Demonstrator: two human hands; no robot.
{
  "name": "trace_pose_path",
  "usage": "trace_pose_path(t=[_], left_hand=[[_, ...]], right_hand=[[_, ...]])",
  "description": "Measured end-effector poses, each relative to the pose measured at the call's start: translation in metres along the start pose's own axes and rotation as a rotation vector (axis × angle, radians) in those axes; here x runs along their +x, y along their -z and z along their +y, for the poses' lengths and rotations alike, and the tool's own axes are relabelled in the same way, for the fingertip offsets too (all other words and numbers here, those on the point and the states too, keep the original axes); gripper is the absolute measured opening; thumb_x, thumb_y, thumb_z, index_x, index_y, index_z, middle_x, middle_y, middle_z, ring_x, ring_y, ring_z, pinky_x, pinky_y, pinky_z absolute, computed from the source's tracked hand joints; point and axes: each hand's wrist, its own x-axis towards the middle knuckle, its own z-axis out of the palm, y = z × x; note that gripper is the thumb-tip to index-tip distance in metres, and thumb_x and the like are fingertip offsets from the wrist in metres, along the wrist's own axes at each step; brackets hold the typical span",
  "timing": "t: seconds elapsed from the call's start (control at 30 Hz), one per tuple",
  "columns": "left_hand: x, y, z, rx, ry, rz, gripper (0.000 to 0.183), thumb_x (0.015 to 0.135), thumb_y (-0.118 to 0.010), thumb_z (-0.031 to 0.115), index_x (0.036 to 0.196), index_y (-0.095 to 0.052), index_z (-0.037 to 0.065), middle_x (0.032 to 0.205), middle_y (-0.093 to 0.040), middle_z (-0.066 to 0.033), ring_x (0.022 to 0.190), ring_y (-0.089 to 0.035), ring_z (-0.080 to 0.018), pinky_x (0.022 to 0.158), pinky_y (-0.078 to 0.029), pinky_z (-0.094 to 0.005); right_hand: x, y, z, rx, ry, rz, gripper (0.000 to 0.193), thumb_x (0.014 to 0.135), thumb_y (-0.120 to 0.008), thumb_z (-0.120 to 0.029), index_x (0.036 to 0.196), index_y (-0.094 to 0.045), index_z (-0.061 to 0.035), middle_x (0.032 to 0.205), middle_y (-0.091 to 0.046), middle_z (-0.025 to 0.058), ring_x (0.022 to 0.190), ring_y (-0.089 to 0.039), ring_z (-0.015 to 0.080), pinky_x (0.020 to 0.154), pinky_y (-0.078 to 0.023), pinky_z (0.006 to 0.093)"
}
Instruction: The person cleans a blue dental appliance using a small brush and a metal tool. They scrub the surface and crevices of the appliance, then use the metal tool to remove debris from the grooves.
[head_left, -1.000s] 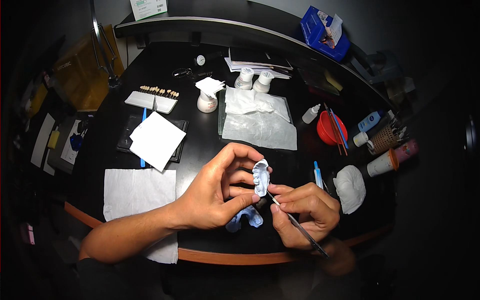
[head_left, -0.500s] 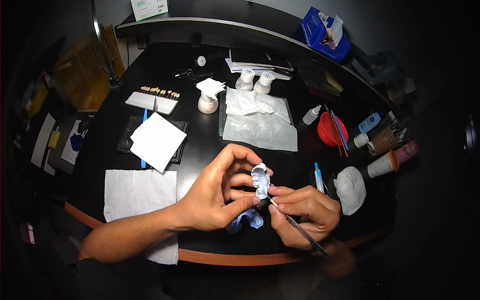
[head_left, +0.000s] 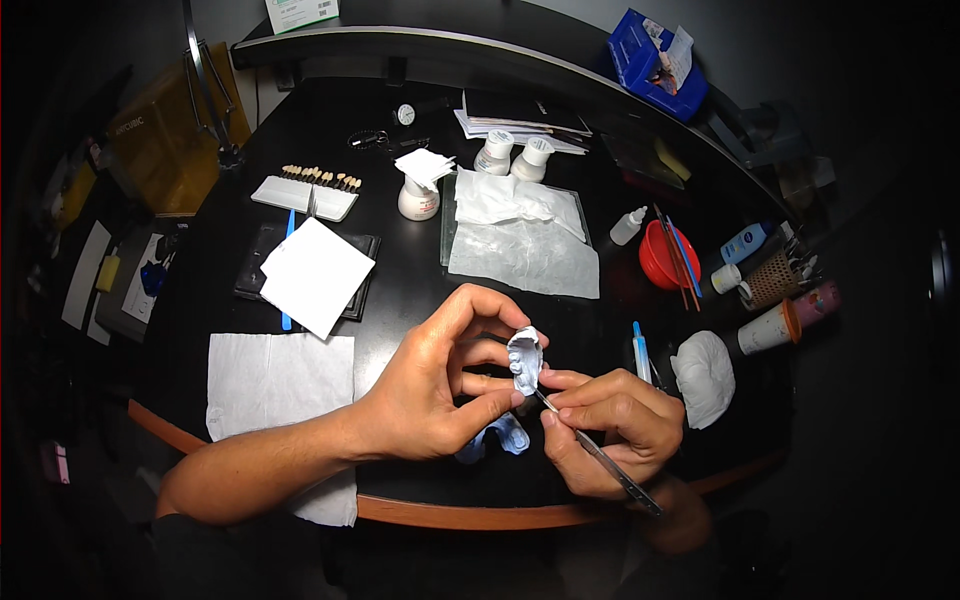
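Observation:
My left hand (head_left: 430, 385) pinches a pale blue-white dental cast (head_left: 524, 362) by its two ends, thumb below and fingertips above, with its inner curve and tooth shapes showing. In my right hand (head_left: 625, 425) is a slim metal dental carving tool (head_left: 612, 466), gripped like a pen. The tool's tip meets the cast's lower end, though my fingers partly hide the contact. My right fingertips sit close beside the cast. Beneath my left hand a second, bluer dental cast (head_left: 510, 434) lies on the black table, partly covered by my thumb.
White paper sheets (head_left: 318, 280) lie left, near a tooth shade guide (head_left: 305, 197). Behind my hands is a tissue-covered glass slab (head_left: 522, 255) with white jars (head_left: 494, 153). To the right stand a red bowl (head_left: 658, 262) holding brushes, a blue pen (head_left: 640, 350) and wadded white tissue (head_left: 703, 380).
The cast has turned slightly in my left fingers, and the tool's tip stays at its lower end. The whole view has shifted a little.

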Motion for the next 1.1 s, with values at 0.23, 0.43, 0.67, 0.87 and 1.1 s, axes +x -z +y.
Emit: trace_pose_path(t=[0.23, 0.43, 0.67, 0.87, 1.1], left_hand=[[0.0003, -0.0001, 0.0003, -0.005, 0.013, 0.008, 0.052, 0.094, -0.068, -0.016, 0.135, -0.040, 0.000, 0.139, -0.055, -0.0280, 0.134, -0.063, -0.0297, 0.106, -0.065, -0.0376], [0.0001, -0.0003, 0.0022, 0.018, -0.005, 0.011, 0.051, 0.095, -0.069, -0.015, 0.135, -0.041, 0.000, 0.138, -0.055, -0.0276, 0.133, -0.064, -0.0291, 0.105, -0.065, -0.0374], [0.0002, -0.0016, 0.0035, 0.013, -0.008, 0.033, 0.052, 0.092, -0.068, -0.013, 0.136, -0.043, 0.000, 0.130, -0.056, -0.0141, 0.125, -0.067, -0.0223, 0.103, -0.064, -0.0361], [0.0001, 0.0013, 0.0001, 0.028, -0.010, 0.000, 0.051, 0.094, -0.070, -0.014, 0.135, -0.042, 0.000, 0.138, -0.055, -0.0267, 0.132, -0.064, -0.0285, 0.105, -0.065, -0.0368], [0.0000, 0.0013, 0.0027, 0.034, -0.019, 0.009, 0.050, 0.095, -0.069, -0.014, 0.134, -0.042, 0.000, 0.138, -0.055, -0.0262, 0.130, -0.065, -0.0263, 0.103, -0.066, -0.0354]], right_hand=[[-0.0005, 0.0014, -0.0003, 0.003, -0.008, -0.018, 0.017, 0.075, -0.082, 0.009, 0.082, -0.070, -0.0007, 0.083, -0.075, 0.0126, 0.087, -0.083, 0.0291, 0.074, -0.071, 0.0337], [0.0005, 0.0008, -0.0007, 0.044, -0.005, -0.005, 0.016, 0.076, -0.081, 0.009, 0.083, -0.070, 0.0012, 0.082, -0.073, 0.0137, 0.081, -0.081, 0.0263, 0.079, -0.071, 0.0382], [0.0014, -0.0010, -0.0010, 0.023, 0.002, 0.012, 0.015, 0.077, -0.081, 0.009, 0.083, -0.070, 0.0020, 0.081, -0.073, 0.0137, 0.079, -0.080, 0.0248, 0.081, -0.071, 0.0399], [0.0011, 0.0002, -0.0010, 0.032, -0.008, -0.013, 0.014, 0.076, -0.081, 0.009, 0.082, -0.070, 0.0016, 0.082, -0.073, 0.0134, 0.078, -0.080, 0.0249, 0.081, -0.071, 0.0397], [0.0010, -0.0003, -0.0013, 0.050, -0.010, -0.010, 0.015, 0.077, -0.081, 0.010, 0.083, -0.070, 0.0018, 0.082, -0.073, 0.0136, 0.084, -0.082, 0.0269, 0.080, -0.071, 0.0386]])
